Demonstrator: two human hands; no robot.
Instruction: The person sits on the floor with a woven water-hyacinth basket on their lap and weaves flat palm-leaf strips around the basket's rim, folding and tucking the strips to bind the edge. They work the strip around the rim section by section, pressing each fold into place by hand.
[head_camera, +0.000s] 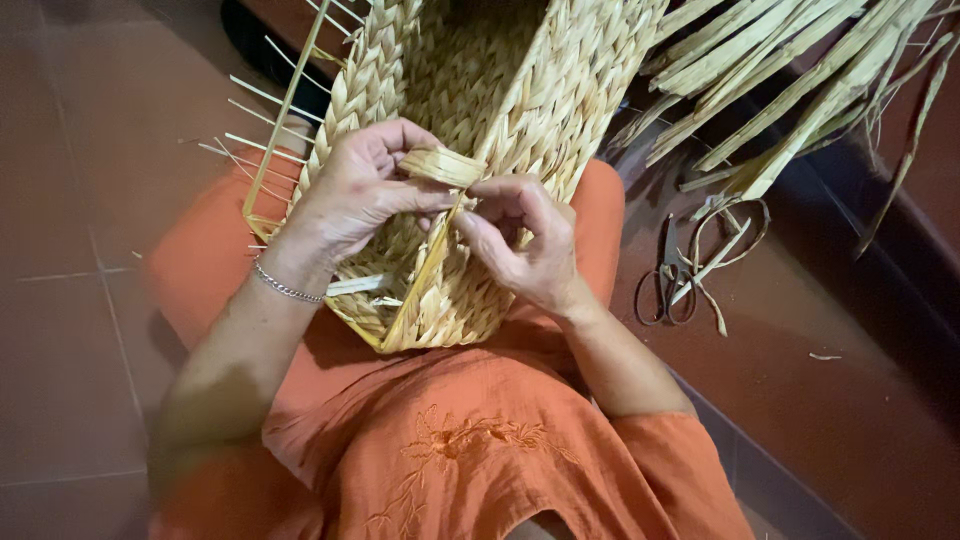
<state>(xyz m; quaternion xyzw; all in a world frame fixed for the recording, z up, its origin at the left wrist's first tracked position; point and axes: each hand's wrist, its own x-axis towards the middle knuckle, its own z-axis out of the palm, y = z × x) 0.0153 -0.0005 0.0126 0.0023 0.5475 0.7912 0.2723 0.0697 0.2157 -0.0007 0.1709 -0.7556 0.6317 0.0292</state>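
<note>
The brown tiled floor (70, 330) fills the left of the frame. At right it carries a pair of scissors (668, 280) tangled with curled straw offcuts (725, 235), a tiny scrap (825, 356) lower right, and dried straw strips (790, 70) at upper right.

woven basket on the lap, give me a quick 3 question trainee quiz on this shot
1. True or false: both hands touch the flat straw strip at the rim of the woven basket.
2. What lies on the floor to the person's right? A) scissors B) a hammer C) a cup
3. Which wrist bears the silver bracelet?

Key:
1. True: the left hand and the right hand pinch it.
2. A: the scissors lie beside loose straw strands.
3. The left.
</note>
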